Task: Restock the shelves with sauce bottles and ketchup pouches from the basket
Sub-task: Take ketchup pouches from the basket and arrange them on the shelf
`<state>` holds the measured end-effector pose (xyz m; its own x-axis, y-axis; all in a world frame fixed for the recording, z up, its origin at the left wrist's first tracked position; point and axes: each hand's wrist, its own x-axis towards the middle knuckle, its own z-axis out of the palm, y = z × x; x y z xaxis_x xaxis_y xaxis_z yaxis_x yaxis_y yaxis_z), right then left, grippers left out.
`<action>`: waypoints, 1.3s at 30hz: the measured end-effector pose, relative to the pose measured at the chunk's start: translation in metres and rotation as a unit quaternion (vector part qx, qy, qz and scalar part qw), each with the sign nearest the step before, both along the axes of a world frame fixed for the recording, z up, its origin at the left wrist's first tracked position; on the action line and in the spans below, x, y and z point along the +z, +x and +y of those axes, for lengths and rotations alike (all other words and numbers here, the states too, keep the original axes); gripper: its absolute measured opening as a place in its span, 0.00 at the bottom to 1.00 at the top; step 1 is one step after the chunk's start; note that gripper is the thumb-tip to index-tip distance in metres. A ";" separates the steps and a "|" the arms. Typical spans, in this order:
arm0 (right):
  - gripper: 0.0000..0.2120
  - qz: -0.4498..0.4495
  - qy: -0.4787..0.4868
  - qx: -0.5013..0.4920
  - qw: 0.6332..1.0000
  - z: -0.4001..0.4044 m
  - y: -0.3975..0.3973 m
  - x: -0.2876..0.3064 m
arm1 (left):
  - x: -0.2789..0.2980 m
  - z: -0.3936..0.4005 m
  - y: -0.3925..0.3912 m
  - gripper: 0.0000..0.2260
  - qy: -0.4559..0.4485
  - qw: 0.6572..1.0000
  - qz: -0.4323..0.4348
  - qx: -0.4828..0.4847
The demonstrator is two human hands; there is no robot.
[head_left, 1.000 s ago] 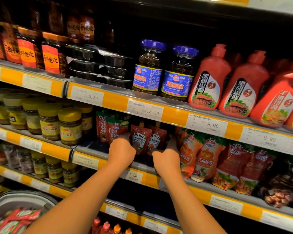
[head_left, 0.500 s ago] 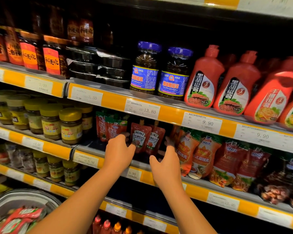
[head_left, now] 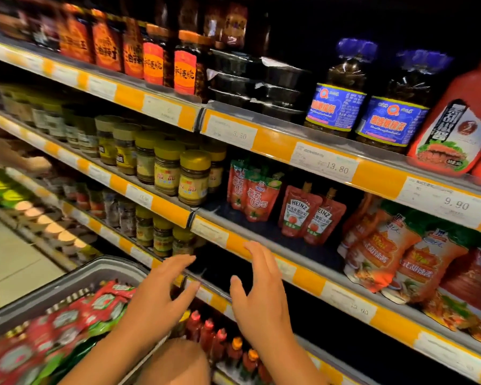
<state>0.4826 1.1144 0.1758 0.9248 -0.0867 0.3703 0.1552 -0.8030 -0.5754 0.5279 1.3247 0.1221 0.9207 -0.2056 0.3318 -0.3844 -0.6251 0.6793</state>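
Two red Heinz ketchup pouches (head_left: 308, 218) stand upright side by side on the middle shelf (head_left: 264, 251), with other red pouches (head_left: 250, 193) to their left. My left hand (head_left: 161, 298) and my right hand (head_left: 258, 298) hover in front of and below that shelf, fingers spread, holding nothing. At the lower left the grey basket (head_left: 67, 284) holds several red and green ketchup pouches (head_left: 67, 326); my left hand is just above its right rim.
Yellow-lidded jars (head_left: 178, 173) fill the middle shelf's left part. Orange sauce pouches (head_left: 395, 254) crowd its right. Blue-capped jars (head_left: 342, 98) and a red squeeze bottle (head_left: 458, 126) stand on the upper shelf. Small red bottles (head_left: 220, 340) line the bottom shelf.
Both hands have pulled back and down from the Heinz pouches, which stay on the shelf. The view has swung left and down, bringing the basket further into sight.
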 end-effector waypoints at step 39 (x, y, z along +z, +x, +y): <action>0.30 0.233 -0.065 0.143 0.960 0.273 0.112 -0.232 | -0.198 0.305 -0.081 0.15 0.063 0.864 0.194 0.460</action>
<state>0.5942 1.3877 -0.0563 0.9716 0.2150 -0.0993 0.1302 -0.8352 -0.5344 0.4465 1.6299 -0.0762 0.7514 0.6597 -0.0093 0.5550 -0.6243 0.5497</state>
